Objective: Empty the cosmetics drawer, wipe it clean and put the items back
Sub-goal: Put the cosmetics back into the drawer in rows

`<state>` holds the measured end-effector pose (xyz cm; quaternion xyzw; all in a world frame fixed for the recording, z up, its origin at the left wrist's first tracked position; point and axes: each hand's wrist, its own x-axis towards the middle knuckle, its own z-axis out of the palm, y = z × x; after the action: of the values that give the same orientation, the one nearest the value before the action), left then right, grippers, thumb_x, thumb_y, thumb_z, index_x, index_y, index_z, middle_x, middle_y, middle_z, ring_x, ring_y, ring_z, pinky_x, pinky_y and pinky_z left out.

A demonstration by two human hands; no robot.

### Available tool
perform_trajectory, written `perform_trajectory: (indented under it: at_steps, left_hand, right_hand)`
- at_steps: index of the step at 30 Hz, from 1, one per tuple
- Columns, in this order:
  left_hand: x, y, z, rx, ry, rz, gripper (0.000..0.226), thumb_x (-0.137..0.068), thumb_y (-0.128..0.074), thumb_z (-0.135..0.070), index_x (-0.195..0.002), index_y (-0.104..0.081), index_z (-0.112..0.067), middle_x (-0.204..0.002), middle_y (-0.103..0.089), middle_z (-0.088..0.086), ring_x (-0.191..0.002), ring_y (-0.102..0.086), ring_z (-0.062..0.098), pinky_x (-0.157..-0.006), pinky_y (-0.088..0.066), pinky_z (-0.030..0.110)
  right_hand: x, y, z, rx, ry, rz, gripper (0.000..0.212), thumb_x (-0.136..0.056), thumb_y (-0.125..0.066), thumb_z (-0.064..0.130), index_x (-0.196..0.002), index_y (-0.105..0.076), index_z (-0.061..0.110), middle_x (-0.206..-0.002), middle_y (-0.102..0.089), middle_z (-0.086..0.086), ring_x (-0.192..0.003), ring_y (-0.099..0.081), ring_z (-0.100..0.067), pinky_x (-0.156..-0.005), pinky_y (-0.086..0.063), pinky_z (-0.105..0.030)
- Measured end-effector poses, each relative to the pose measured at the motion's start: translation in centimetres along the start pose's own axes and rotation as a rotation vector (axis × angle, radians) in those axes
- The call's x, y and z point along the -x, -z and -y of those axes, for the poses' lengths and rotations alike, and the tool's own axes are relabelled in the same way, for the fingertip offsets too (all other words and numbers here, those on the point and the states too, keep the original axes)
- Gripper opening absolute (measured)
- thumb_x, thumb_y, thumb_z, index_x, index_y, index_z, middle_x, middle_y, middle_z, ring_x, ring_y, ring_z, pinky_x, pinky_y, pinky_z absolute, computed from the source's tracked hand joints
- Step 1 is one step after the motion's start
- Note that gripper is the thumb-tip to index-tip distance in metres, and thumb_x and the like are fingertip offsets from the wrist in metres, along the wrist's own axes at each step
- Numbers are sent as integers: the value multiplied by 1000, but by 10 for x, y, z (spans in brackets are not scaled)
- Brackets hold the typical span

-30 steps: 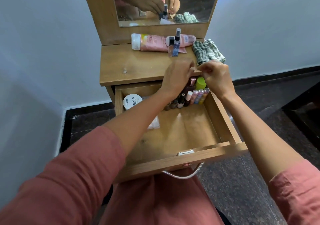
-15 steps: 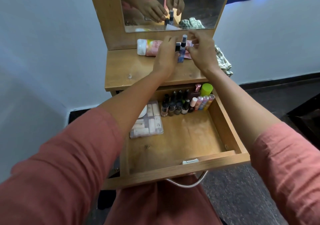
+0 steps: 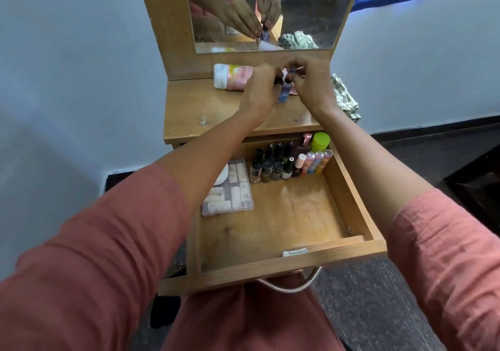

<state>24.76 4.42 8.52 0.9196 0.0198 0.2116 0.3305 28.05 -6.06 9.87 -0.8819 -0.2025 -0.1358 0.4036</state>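
The wooden drawer is pulled open. At its back stand several nail polish bottles, slim lip tubes and a green-capped container. A clear case of small tubes and a white jar lie at its left. Both hands are up on the tabletop. My right hand pinches the top of a small blue bottle. My left hand curls its fingers round a dark-capped bottle beside it, mostly hidden.
A pink tube lies on the dressing table behind my hands, below the mirror. A checked cloth is bunched at the table's right edge. The drawer's metal handle hangs over my lap.
My hands rose from the back of the drawer to the tabletop and closed on the two small bottles standing there. The camera moved nearer.
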Motion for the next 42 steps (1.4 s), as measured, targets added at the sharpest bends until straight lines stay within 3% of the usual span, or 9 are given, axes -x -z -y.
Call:
perform_trajectory:
  at_steps: [7,10,15,23,25,27,29,37,42]
  left_hand:
    - [18,5,-15,138,25,31,27,-84,-56,1,-110,-65,-1,-110,-67,15,-101,-62,24,-89,-48,30]
    - [33,6,-22,203,30,18,26,-82,-62,0,-107,-66,-2,-106,-68,13,-94,-64,19,-82,-47,20]
    - [62,-2,-35,298,1,67,25,-80,-66,-3,-105,-66,-1,-102,-69,12,-92,-65,19,-86,-53,30]
    - [97,-35,-44,278,10,188,19,-81,-63,-1,-99,-68,0,-95,-69,15,-84,-63,19,-78,-53,30]
    - [102,-45,-44,221,12,232,18,-81,-62,-1,-97,-68,1,-96,-68,16,-88,-63,24,-81,-52,36]
    - [107,-55,-43,173,18,274,19,-81,-60,-2,-98,-68,0,-99,-67,16,-91,-63,27,-81,-51,38]
    - [110,-65,-42,132,38,308,20,-82,-62,-4,-101,-68,-3,-104,-67,13,-95,-63,26,-81,-51,35]
    - [119,-90,-37,70,91,292,21,-84,-63,-9,-104,-67,-10,-104,-67,11,-99,-63,27,-83,-53,38]
    - [120,-97,-35,11,51,317,24,-87,-58,-6,-111,-62,-5,-109,-61,14,-102,-61,30,-85,-52,40]
  right_hand:
    - [26,26,-3,-20,35,-71,27,-81,-55,-9,-104,-66,1,-101,-68,-16,-83,-57,-11,-63,-41,4]
    - [39,40,-3,-11,57,-85,25,-81,-59,-7,-103,-67,1,-101,-69,-15,-84,-59,-12,-66,-42,4]
    - [64,57,-8,24,62,-65,22,-79,-62,-6,-99,-69,0,-99,-70,-16,-80,-62,-13,-66,-46,-1]
    - [107,66,-39,80,9,4,18,-80,-61,-8,-95,-70,-2,-96,-69,-20,-79,-61,-16,-69,-42,3]
    - [115,64,-49,107,7,24,18,-78,-61,-10,-92,-71,-2,-95,-69,-20,-80,-63,-22,-74,-47,-4]
    - [121,62,-58,135,-5,52,18,-77,-62,-11,-90,-71,-4,-94,-67,-22,-83,-65,-30,-82,-53,-25]
    - [127,59,-66,163,-24,73,16,-76,-63,-11,-89,-71,-5,-93,-67,-23,-83,-65,-33,-83,-53,-37]
    - [137,43,-88,251,-84,111,12,-80,-65,-1,-89,-72,2,-96,-67,-16,-85,-65,-33,-80,-53,-47]
    - [136,39,-93,258,-64,120,14,-81,-63,-3,-93,-70,-2,-98,-66,-19,-89,-64,-33,-83,-53,-45]
